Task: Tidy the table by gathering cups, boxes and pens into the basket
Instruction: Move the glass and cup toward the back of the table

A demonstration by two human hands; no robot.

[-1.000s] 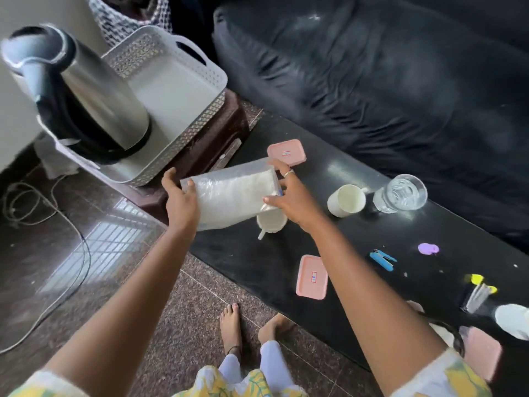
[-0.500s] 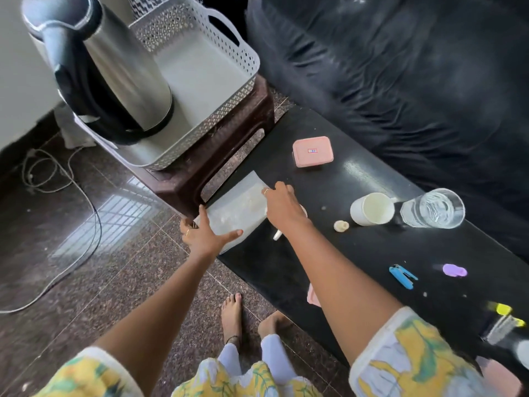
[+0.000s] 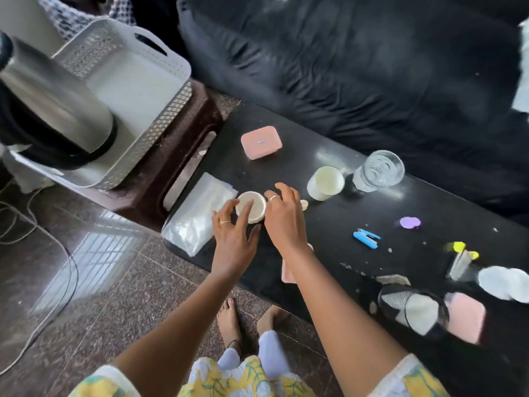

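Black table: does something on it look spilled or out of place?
Yes. Small pale crumbs lie scattered on the black table near the blue clip. A white cup and a clear glass lie tipped on their sides.

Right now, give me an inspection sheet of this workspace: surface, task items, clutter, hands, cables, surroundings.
Surface: black table, glossy, with specks and crumbs.
Job's things: white basket on a brown stool, holding a steel kettle; white cup between the hands; second cup; glass; pink box.
Clutter: plastic bag at the table's end, blue clip, purple piece.
Hands: left hand and right hand open, closing round the white cup.
Cables: white cable on the floor.
Surroundings: dark sofa behind the table.
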